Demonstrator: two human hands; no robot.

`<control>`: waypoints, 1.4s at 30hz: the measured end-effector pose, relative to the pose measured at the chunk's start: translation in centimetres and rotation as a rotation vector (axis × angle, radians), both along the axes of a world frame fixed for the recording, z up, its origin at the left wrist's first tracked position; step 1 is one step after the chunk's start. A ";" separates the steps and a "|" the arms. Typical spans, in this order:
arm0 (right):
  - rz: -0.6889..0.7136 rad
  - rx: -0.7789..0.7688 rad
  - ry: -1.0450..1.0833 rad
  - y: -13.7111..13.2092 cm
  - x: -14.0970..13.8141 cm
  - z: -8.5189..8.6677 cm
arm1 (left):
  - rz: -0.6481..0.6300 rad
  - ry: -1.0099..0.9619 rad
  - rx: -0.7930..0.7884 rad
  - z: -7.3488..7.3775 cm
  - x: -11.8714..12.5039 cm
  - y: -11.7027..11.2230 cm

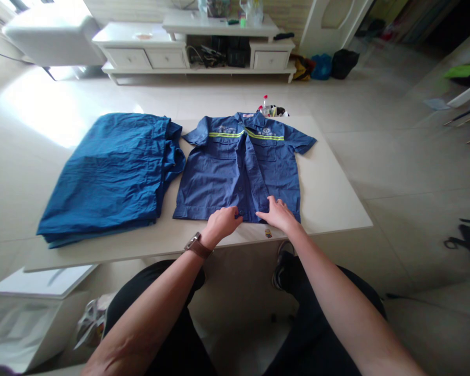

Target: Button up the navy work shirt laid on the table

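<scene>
Spread wide, thumb apart from fingers, the right hand (281, 215) bears on the lower front of the blue shirt (215, 175), with nothing clamped between the digits that I can see. The left hand (221, 225), with a watch (198, 245) at its wrist, curls at the hem near the button line; from my remote post I cannot tell whether its fingertips are closed on the cloth. Shirt position: flat on the white table (337, 203), front up, hem near the table's near edge and collar towards the far edge. I judge that this orientation suits the reach, since it puts the hem directly before both hands. The hands bracket the front opening, which in my assessment gives each hand one front panel to control. Towards the table's left end I record a folded pile of blue cloth (105, 177), apparently set aside so that the shirt can lie fully spread. A small sticker (268, 233) shows at the table's near edge, just beside the right hand. Beyond the table's far edge I note a white cabinet (141, 44).
</scene>
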State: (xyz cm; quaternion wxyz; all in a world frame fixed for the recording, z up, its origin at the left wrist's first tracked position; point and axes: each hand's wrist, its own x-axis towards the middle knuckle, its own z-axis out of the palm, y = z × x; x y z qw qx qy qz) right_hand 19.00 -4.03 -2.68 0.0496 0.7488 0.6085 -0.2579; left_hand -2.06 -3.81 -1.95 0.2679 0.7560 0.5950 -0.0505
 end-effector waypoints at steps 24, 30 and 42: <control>0.013 0.012 -0.001 0.0 0.0 0.1 | -0.012 0.006 -0.011 0.0 0.1 0.0; 0.016 0.016 0.006 -0.1 0.1 0.0 | -0.019 0.008 -0.020 0.2 0.1 -0.1; 0.014 0.012 0.012 0.0 0.1 0.0 | -0.018 -0.006 -0.006 -0.4 -0.1 0.0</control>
